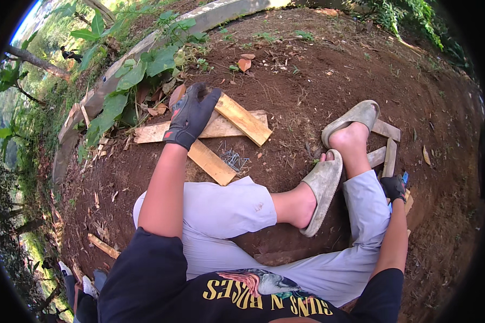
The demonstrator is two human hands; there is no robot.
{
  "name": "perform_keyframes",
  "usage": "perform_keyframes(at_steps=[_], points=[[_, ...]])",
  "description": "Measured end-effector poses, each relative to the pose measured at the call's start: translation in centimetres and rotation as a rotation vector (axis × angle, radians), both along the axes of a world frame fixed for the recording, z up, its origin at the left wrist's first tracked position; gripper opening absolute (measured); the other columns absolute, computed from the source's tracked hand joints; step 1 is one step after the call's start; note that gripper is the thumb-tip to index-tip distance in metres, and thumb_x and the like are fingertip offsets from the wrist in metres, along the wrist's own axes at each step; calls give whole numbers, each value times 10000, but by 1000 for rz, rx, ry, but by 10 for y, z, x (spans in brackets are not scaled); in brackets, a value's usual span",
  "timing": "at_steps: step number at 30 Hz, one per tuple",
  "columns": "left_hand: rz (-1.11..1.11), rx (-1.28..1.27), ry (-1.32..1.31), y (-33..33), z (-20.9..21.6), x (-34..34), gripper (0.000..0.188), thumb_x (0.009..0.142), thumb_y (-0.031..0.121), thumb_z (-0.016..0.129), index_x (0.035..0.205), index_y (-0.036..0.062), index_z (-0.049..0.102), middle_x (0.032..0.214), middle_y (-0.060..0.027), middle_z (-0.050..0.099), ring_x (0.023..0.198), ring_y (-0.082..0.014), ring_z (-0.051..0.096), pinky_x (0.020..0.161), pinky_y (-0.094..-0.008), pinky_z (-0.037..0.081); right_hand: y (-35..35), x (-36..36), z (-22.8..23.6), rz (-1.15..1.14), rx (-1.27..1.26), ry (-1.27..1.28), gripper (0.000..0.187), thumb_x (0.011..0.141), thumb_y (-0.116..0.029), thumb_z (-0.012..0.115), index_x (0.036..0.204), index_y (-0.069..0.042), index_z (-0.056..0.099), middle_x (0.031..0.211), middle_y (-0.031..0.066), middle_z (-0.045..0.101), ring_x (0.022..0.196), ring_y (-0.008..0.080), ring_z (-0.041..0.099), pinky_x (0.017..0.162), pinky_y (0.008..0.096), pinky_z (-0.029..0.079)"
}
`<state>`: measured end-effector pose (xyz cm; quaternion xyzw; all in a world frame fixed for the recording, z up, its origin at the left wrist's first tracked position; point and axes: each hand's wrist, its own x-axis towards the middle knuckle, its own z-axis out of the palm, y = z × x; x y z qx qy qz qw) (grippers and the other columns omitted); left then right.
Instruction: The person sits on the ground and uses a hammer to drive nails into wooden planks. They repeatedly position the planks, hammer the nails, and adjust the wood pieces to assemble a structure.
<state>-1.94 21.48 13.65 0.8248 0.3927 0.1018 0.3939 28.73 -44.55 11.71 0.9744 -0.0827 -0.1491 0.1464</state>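
Note:
My left hand, in a dark glove with red marks, is over several wooden planks on the soil. Its fingers curl down and appear closed round wood, though the fingertips are partly hidden. By its thumb lies a short pale plank, crossing a longer plank. Another short plank runs out from below my wrist, with a pile of nails beside it. At the right, beyond my knee, my gloved right hand is closed on a blue object that shows past the fist; its kind is hidden.
My feet in grey slides rest between the hands. Wooden strips lie joined or touching by the right foot. A low concrete edge curves along the left and back, with leafy plants beside it. A stick lies lower left.

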Motion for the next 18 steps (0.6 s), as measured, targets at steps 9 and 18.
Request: perform_keyframes(at_steps=[9, 18], points=[[-133, -121, 52, -5, 7, 3, 877, 964, 664, 631, 1486, -40, 583, 1393, -274, 688, 1307, -415, 661, 1107, -491, 506, -63, -19, 38, 120, 791, -88, 727, 839, -36, 868, 1475, -16, 516, 1362, 219, 683, 1281, 300, 683, 1014, 421, 589], [28, -179, -68, 35, 12, -16, 858, 952, 668, 663, 1473, -11, 607, 1381, -243, 703, 1312, -369, 666, 1121, -433, 503, 124, -85, 116, -128, 1510, 74, 488, 961, -53, 676, 1432, -4, 562, 1187, 72, 678, 1085, 189, 677, 926, 363, 565]])
